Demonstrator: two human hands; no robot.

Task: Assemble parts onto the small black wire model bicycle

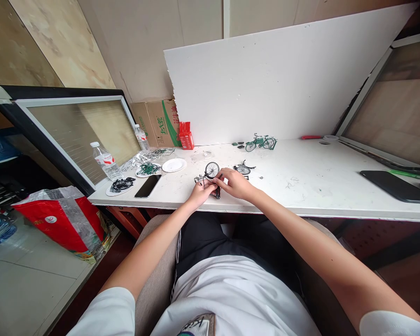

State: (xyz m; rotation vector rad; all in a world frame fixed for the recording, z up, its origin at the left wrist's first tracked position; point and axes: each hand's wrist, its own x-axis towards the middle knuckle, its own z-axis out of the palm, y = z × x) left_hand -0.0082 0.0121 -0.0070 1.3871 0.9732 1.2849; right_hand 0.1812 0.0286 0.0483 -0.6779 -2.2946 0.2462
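Near the table's front edge, both hands are closed on a small black model bicycle, whose spoked wheel sticks up above the fingers. My left hand pinches its frame from the left. Fingers of my right hand grip it from the other side, hiding part of the frame. Just beyond the right hand lie a loose black wheel and other bicycle parts. A green model bicycle stands at the back, with small dark pieces beside it.
On the left are a plate of black parts, green parts, a white plate, a phone and water bottles. A red box stands behind. A black tablet-like object lies at right.
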